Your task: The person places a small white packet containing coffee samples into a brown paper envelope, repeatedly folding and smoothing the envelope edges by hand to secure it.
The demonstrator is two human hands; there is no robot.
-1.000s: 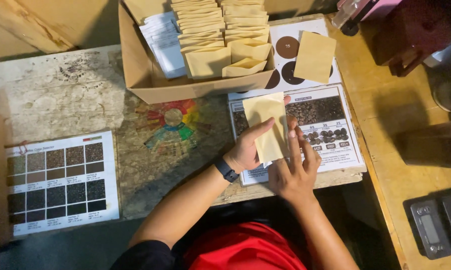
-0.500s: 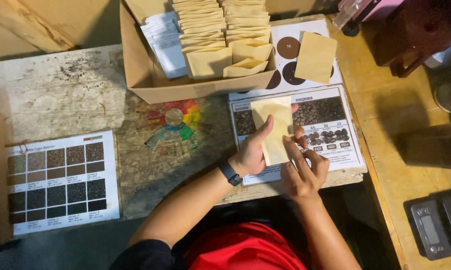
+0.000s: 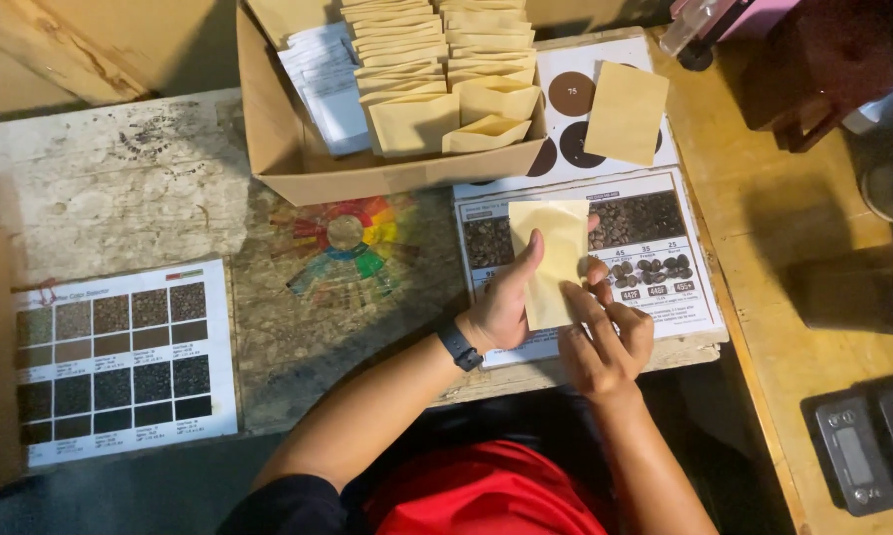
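Left hand (image 3: 506,307), with a dark band at the wrist, pinches a small flat tan paper envelope (image 3: 550,260) along its left edge, thumb up the face and fingers behind; the envelope is held upright just above a printed sheet showing photos of dark roasted beans (image 3: 654,223). Right hand (image 3: 605,337) meets the envelope's lower right corner, fingertips (image 3: 597,295) drawn together against the paper, apparently working that edge; whether they grip it or only press it cannot be told from this view. An open brown cardboard box (image 3: 298,163) stands well beyond the hands, packed with rows of matching tan envelopes and some white slips. A second tan envelope (image 3: 625,111) lies flat on a white sheet with brown discs (image 3: 565,94). A round multicoloured wheel chart (image 3: 352,238) sits on the worn wooden tabletop (image 3: 119,198), and a gridded swatch card of brown tones (image 3: 119,362) lies far left. A dark digital scale (image 3: 862,451) rests at far right. Judgement: handling goes best with the left pinch steady, keeping the paper flat, and the right fingertips working at the corner only, avoiding creases.
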